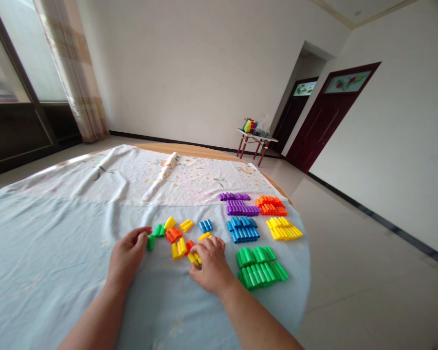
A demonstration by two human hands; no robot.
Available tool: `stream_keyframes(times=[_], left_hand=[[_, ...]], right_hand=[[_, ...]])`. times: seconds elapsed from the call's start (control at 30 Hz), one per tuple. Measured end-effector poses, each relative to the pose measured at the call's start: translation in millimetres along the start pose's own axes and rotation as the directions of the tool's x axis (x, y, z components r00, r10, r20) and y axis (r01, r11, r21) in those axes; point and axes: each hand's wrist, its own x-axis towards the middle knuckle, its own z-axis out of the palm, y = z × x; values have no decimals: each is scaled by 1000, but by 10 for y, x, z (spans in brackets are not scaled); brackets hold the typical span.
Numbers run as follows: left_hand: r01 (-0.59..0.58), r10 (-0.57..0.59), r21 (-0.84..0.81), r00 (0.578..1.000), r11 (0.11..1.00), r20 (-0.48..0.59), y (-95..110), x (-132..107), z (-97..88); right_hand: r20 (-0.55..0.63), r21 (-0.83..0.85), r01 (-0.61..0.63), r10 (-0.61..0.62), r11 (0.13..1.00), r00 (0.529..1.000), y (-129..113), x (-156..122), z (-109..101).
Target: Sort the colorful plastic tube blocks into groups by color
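Note:
Short coloured plastic tubes lie in small clusters on the cloth between my hands. My left hand [129, 253] is closed, thumb and forefinger pinched together, right beside a green tube [151, 242]; whether anything sits in the pinch is hidden. My right hand [210, 265] curls its fingers and thumb round some yellow tubes [194, 258], partly covering an orange tube [190, 246]. Around them lie green tubes [159, 230], orange tubes [173, 235], yellow tubes in small groups, and a blue cluster [206, 225].
Stacked rows of tubes, sorted by colour, stand at the right: purple [243, 208], orange [271, 206], blue [243, 229], yellow [283, 228] and green [259, 267]. A wrinkled cloth [58, 243] covers the round table. Behind it, a small side table [258, 136] holds bags.

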Motion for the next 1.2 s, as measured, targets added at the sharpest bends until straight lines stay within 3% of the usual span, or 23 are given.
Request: stream_keyframes(times=[0.2,0.37,0.43,0.5,0.57,0.63,0.73,0.9,1.07,1.2], left_hand=[[-30,29,14,1000,999,10,-1,-18,3],[-193,192,16,979,981,71,201,-120,-1],[-363,355,13,919,932,171,287,-180,29],[-538,505,27,807,843,307,327,-233,81],[-636,556,73,720,769,415,315,-263,139],[-671,550,124,686,731,476,270,-258,176],[-661,519,167,699,732,491,195,-197,166],[-590,484,177,771,788,413,158,-119,103],[-622,529,177,758,763,381,177,-162,153],[-638,547,219,756,738,359,166,-175,193]], right_hand=[[7,5,25,-25,1000,1000,-16,-37,16],[-60,73,24,-20,997,998,-23,-28,4],[-92,117,66,-56,991,994,-26,-16,-7],[-118,162,121,-102,979,988,-30,-3,-6],[-146,188,157,-131,969,981,-35,8,3],[-161,192,172,-142,966,977,-40,14,6],[-144,176,160,-135,971,980,-41,12,-14],[-130,158,99,-78,982,988,-3,-15,-38],[-106,160,69,-52,985,993,19,-22,-59],[-9,180,94,-94,979,995,4,-36,-135]])
